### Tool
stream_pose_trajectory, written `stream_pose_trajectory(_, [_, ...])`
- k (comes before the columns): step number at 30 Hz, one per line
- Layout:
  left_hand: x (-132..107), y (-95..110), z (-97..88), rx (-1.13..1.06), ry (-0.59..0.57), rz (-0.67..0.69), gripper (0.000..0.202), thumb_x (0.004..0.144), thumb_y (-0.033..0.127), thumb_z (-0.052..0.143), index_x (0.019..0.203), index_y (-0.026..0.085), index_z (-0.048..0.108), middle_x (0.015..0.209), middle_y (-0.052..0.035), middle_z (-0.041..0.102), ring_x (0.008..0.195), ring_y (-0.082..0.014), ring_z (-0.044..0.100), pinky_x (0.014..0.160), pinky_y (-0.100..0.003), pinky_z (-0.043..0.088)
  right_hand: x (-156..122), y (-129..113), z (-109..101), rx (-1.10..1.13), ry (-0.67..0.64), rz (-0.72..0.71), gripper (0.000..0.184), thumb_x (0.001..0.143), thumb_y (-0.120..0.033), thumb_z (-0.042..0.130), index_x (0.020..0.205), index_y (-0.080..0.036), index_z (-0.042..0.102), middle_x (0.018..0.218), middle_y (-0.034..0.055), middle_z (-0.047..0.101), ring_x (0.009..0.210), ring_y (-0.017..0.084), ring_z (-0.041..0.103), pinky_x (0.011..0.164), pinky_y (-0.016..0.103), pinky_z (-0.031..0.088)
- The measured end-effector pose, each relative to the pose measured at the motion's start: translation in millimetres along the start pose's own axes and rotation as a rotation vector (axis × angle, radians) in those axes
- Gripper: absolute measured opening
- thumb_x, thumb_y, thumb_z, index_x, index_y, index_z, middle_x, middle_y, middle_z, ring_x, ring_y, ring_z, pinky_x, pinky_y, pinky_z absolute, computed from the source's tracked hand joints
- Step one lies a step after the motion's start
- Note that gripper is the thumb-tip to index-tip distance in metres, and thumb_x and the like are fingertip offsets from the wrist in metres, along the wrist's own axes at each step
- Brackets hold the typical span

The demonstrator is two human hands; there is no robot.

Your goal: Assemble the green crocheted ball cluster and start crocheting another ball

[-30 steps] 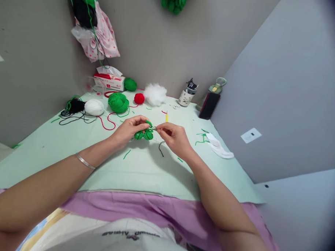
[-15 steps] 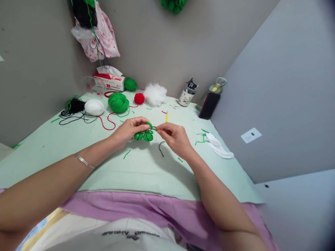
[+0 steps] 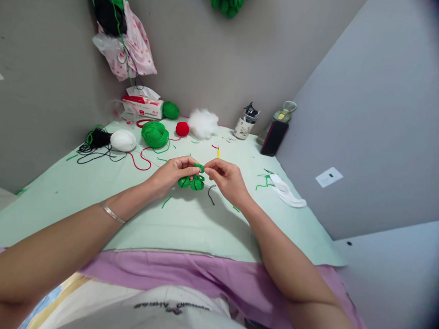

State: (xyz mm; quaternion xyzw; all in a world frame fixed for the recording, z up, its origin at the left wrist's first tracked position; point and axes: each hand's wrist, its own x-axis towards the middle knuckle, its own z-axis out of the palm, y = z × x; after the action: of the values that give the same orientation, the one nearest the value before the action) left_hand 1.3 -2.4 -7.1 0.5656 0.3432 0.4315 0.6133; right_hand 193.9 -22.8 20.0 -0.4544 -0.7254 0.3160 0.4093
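Above the middle of the table, my left hand (image 3: 178,171) pinches a small green crocheted piece (image 3: 196,184). The piece has rounded lobes with dark lines on them hanging below the fingers, and a narrow green strip on top. My right hand (image 3: 224,176) is closed, its thumb and forefinger meeting the right end of that strip. Whether a small tool is also hidden in the right fingers, I cannot tell. A short black yarn piece (image 3: 211,195) lies below the right hand. Just beyond the hands is a yellow-handled tool (image 3: 218,154), probably a crochet hook.
At the back left are a green yarn ball (image 3: 155,134), a white yarn ball (image 3: 123,140), black yarn (image 3: 100,138) and a tissue box (image 3: 144,106). Farther right are a red yarn ball (image 3: 182,129), white stuffing (image 3: 203,123), a jar (image 3: 245,124) and a phone (image 3: 274,138). Green yarn scraps are scattered about.
A silvery tip showed at my right fingertips before and is out of sight now. The crocheted piece has shifted slightly right and down, and both hands have come closer together.
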Motion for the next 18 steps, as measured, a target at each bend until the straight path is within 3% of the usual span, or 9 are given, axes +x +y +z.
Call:
stream_pose_trajectory(9, [-1, 7, 1.2, -0.032, 0.068, -0.034, 0.026, 0.077, 0.038, 0.08, 0.08, 0.017, 0.064, 0.074, 0.0018, 0.061, 0.064, -0.01, 0.054, 0.059, -0.022, 0.038, 1, 4, -7, -0.011, -0.138, 0.02, 0.017, 0.086, -0.021, 0.053, 0.098, -0.02, 0.064, 0.074, -0.0011, 0.064, 0.067, 0.013, 0.055, 0.065, 0.025, 0.042])
stream_pose_trajectory(13, [-2, 8, 1.0, -0.025, 0.072, -0.03, 0.027, 0.077, 0.039, 0.079, 0.082, 0.018, 0.064, 0.076, 0.0014, 0.062, 0.066, -0.0103, 0.056, 0.06, -0.022, 0.039, 1, 2, -8, 0.018, -0.12, 0.034, 0.016, 0.082, -0.02, 0.054, 0.093, -0.019, 0.066, 0.068, -0.0024, 0.061, 0.064, 0.012, 0.053, 0.062, 0.025, 0.04])
stream_pose_trajectory(18, [-3, 10, 2.0, -0.034, 0.089, -0.038, 0.028, 0.076, 0.04, 0.081, 0.081, 0.018, 0.064, 0.076, 0.0011, 0.062, 0.065, -0.0106, 0.056, 0.058, -0.022, 0.04, 2, 0, -13, 0.049, -0.148, 0.016, 0.028, 0.08, -0.018, 0.053, 0.102, -0.019, 0.07, 0.066, -0.0033, 0.06, 0.062, 0.012, 0.049, 0.06, 0.026, 0.039])
